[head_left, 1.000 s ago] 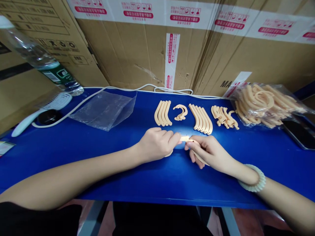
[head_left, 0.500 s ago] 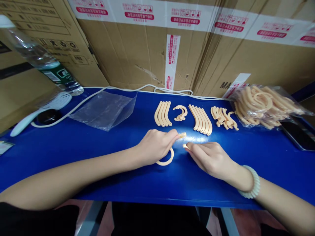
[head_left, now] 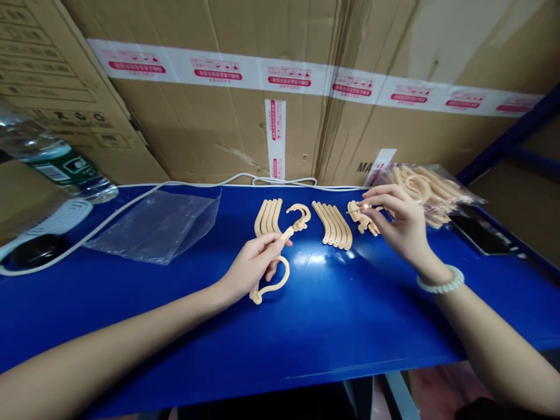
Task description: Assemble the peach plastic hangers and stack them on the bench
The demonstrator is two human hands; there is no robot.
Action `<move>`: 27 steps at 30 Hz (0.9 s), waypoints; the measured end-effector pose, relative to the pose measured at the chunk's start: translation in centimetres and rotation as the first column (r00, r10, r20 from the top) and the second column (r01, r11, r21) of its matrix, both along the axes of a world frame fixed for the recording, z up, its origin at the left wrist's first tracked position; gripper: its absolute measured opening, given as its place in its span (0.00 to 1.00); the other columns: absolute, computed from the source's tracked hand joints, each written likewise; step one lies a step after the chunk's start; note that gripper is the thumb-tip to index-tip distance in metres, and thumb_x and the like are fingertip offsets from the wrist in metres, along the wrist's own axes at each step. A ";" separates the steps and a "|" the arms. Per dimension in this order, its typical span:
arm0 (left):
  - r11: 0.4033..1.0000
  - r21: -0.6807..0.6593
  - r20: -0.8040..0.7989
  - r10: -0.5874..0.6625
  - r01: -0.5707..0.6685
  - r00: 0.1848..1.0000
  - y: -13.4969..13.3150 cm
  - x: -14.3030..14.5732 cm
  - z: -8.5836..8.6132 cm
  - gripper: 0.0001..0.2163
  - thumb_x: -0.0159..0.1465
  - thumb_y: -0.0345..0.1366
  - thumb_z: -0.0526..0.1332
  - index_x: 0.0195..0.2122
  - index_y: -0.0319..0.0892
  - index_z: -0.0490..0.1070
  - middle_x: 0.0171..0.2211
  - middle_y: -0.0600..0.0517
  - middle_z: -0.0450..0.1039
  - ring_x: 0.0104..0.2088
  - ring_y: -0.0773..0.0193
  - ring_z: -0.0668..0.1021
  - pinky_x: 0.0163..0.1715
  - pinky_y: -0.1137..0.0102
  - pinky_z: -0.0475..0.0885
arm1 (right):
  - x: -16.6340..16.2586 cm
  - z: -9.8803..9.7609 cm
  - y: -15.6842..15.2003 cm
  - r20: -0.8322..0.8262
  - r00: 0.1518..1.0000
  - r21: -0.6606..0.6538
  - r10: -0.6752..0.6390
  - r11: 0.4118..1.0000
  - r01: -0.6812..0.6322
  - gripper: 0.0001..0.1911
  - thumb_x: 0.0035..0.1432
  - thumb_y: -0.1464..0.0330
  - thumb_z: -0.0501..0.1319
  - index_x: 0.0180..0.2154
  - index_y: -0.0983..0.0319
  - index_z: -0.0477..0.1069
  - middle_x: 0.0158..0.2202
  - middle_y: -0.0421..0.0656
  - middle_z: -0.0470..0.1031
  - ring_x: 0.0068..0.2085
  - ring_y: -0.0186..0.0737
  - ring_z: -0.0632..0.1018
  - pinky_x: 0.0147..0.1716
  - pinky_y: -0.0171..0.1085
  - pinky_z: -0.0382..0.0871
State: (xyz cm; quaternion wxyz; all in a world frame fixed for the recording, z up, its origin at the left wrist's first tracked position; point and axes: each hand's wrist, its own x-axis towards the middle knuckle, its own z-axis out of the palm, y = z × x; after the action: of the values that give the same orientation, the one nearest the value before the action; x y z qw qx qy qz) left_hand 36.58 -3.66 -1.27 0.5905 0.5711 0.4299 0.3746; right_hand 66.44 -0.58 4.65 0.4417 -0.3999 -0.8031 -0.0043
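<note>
My left hand (head_left: 250, 263) is closed around a cream plastic folding-hanger piece. Its curved hook (head_left: 286, 274) hangs below my fingers and a straight end sticks out beyond the thumb. My right hand (head_left: 400, 224) is above the pile of small cream hook-shaped parts (head_left: 363, 224), thumb and fingertips pinched on a small cream plastic piece (head_left: 366, 206). Between the hands lie a row of curved hanger arms (head_left: 331, 224) and a few loose hooks (head_left: 300, 216). Another row of hanger arms (head_left: 268, 216) sits just behind my left hand.
A clear bag of more hanger parts (head_left: 431, 189) lies at the back right beside a phone (head_left: 479, 233). On the left are a flat plastic bag (head_left: 157, 224), a white cable (head_left: 140, 197), a hairbrush (head_left: 65, 219), a dark mouse-like object (head_left: 38, 249) and a bottle (head_left: 65, 166). Cardboard boxes (head_left: 196, 128) stand behind.
My right hand has moved away from the left, right and back to the small-parts pile. My left hand has turned the hanger piece so its hook shows more. The view has shifted.
</note>
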 end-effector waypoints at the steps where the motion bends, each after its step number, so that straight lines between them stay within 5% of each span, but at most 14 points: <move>1: 1.000 -0.010 0.018 0.001 -0.001 1.000 0.0 0.0 0.0 0.20 0.65 0.53 0.61 0.43 0.38 0.71 0.17 0.60 0.61 0.16 0.70 0.67 0.19 0.75 0.61 | 0.7 0.1 0.6 0.083 0.996 0.047 -0.015 0.999 0.012 0.07 0.68 0.67 0.61 0.37 0.57 0.78 0.42 0.47 0.78 0.44 0.49 0.78 0.45 0.49 0.73; 4: 1.000 -0.014 0.048 0.020 -0.019 0.999 -0.1 -0.1 0.3 0.20 0.64 0.52 0.62 0.44 0.38 0.72 0.19 0.58 0.65 0.17 0.69 0.69 0.20 0.74 0.64 | 2.4 -0.1 1.8 0.346 0.936 0.099 -0.061 0.995 0.028 0.11 0.69 0.70 0.58 0.38 0.58 0.79 0.39 0.47 0.79 0.40 0.47 0.75 0.40 0.46 0.70; 8: 0.998 -0.018 0.072 0.061 -0.060 0.996 -0.2 0.0 0.6 0.19 0.64 0.51 0.63 0.43 0.38 0.72 0.19 0.58 0.66 0.17 0.69 0.70 0.21 0.74 0.65 | 3.7 -0.9 2.4 0.648 0.743 0.110 -0.167 0.986 0.125 0.10 0.65 0.74 0.59 0.36 0.61 0.80 0.40 0.49 0.80 0.42 0.50 0.73 0.38 0.45 0.65; 12: 0.989 -0.060 0.135 0.144 -0.137 0.980 -0.1 0.1 0.6 0.18 0.64 0.50 0.63 0.43 0.38 0.72 0.18 0.57 0.67 0.17 0.68 0.70 0.20 0.74 0.65 | 4.3 -1.3 2.3 0.752 0.625 0.090 -0.211 0.971 0.219 0.13 0.59 0.80 0.57 0.34 0.63 0.80 0.40 0.50 0.80 0.43 0.51 0.73 0.39 0.45 0.65; 15: 0.979 -0.095 0.187 0.198 -0.182 0.962 0.0 0.0 0.6 0.17 0.63 0.48 0.65 0.41 0.38 0.72 0.18 0.56 0.69 0.19 0.68 0.71 0.21 0.74 0.67 | 3.8 -1.4 2.2 0.725 0.656 0.070 -0.210 0.970 0.233 0.15 0.57 0.81 0.55 0.36 0.64 0.79 0.39 0.52 0.80 0.42 0.51 0.73 0.40 0.46 0.67; 21: 0.954 -0.092 0.205 0.298 -0.285 0.932 0.1 -0.1 1.8 0.17 0.60 0.47 0.67 0.39 0.36 0.73 0.27 0.51 0.77 0.28 0.64 0.79 0.32 0.70 0.75 | -1.5 -1.6 -0.6 0.417 0.908 0.050 0.041 0.996 -0.068 0.20 0.65 0.77 0.53 0.56 0.63 0.71 0.50 0.53 0.77 0.48 0.50 0.75 0.47 0.50 0.71; 24: 0.957 -0.037 0.182 0.291 -0.289 0.939 0.2 -0.3 3.1 0.16 0.59 0.46 0.68 0.39 0.37 0.73 0.30 0.49 0.79 0.33 0.60 0.82 0.34 0.69 0.75 | -5.0 -0.9 -2.8 0.443 0.865 0.081 0.235 0.950 -0.300 0.19 0.68 0.71 0.57 0.59 0.63 0.68 0.54 0.52 0.76 0.54 0.51 0.74 0.51 0.52 0.69; 27: 0.963 0.041 0.166 0.257 -0.267 0.952 0.4 -0.7 4.4 0.17 0.59 0.46 0.68 0.41 0.38 0.73 0.32 0.49 0.80 0.32 0.60 0.82 0.30 0.71 0.75 | -7.8 -0.2 -4.2 0.590 0.778 0.185 0.218 0.901 -0.393 0.18 0.69 0.65 0.60 0.56 0.66 0.71 0.52 0.53 0.77 0.55 0.53 0.73 0.54 0.54 0.66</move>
State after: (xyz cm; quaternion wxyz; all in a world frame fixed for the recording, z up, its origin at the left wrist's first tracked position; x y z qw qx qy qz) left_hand 35.90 -3.24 3.13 0.5497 0.4954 0.4414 0.5075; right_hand 58.67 -4.77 4.46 0.2388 -0.1727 -0.9406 -0.1685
